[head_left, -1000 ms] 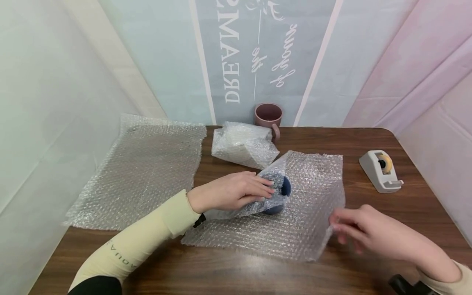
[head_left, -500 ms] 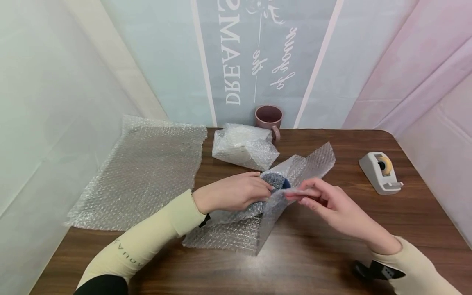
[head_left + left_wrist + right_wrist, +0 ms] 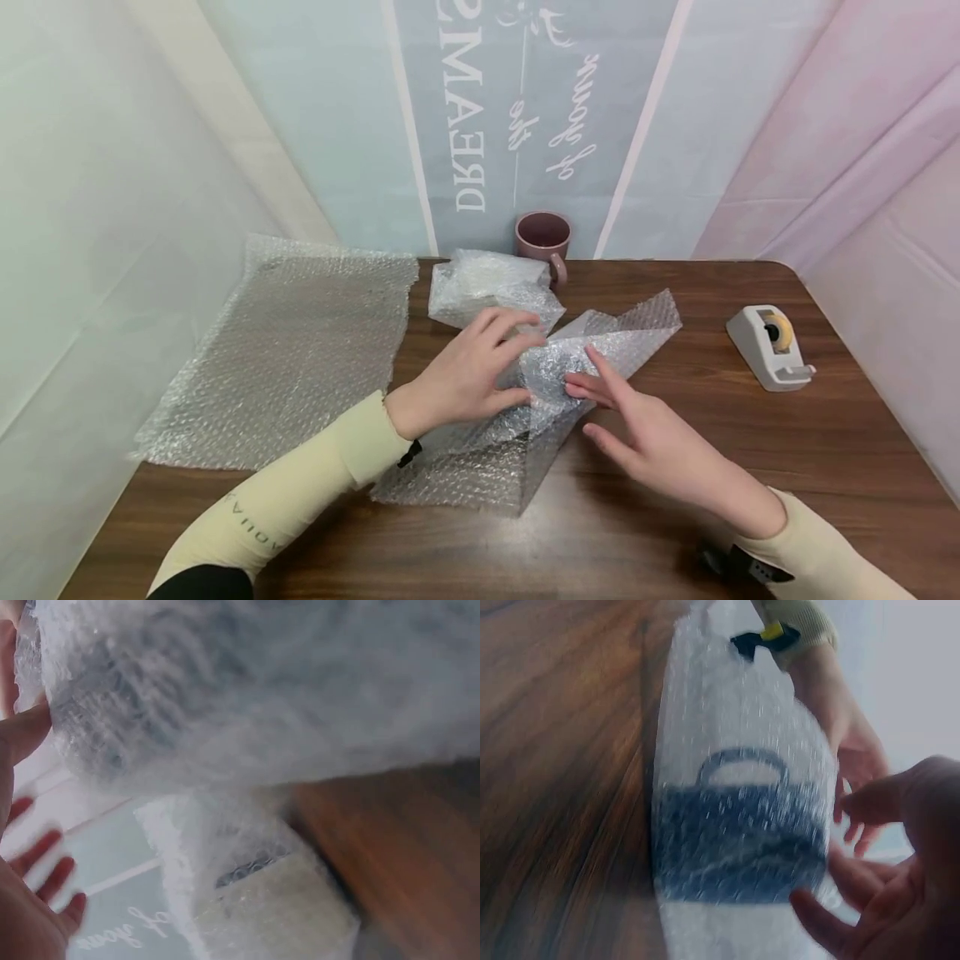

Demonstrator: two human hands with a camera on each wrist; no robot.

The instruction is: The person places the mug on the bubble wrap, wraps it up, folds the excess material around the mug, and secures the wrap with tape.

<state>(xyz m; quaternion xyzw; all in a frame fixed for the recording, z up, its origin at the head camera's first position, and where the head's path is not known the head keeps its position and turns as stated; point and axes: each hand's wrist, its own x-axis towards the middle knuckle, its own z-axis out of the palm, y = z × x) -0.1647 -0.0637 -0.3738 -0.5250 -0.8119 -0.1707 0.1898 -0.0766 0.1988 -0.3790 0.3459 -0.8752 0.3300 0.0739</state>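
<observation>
A blue mug [image 3: 735, 862] lies on its side under a folded sheet of bubble wrap [image 3: 498, 475]; its handle and body show through the plastic in the right wrist view. My left hand [image 3: 468, 371] is over the left part of the bundle, fingers spread and slightly bent, with the thumb against the wrap. From the right, my right hand [image 3: 648, 429] touches the folded layer with its fingertips, thumb held apart. Neither hand grips anything. One corner of the sheet sticks out to the upper right, another toward the front.
A second bubble wrap sheet [image 3: 322, 350] lies flat at the left. Behind the bundle sits a bubble-wrapped parcel [image 3: 487, 287], beside a mauve mug [image 3: 542, 237] against the backdrop. A white tape dispenser [image 3: 768, 350] stands on the wooden table [image 3: 660, 542] at the right.
My right hand has brought the right side of the sheet over the mug and let go of its edge. The mug's opening is now covered. My left hand has lifted and spread its fingers.
</observation>
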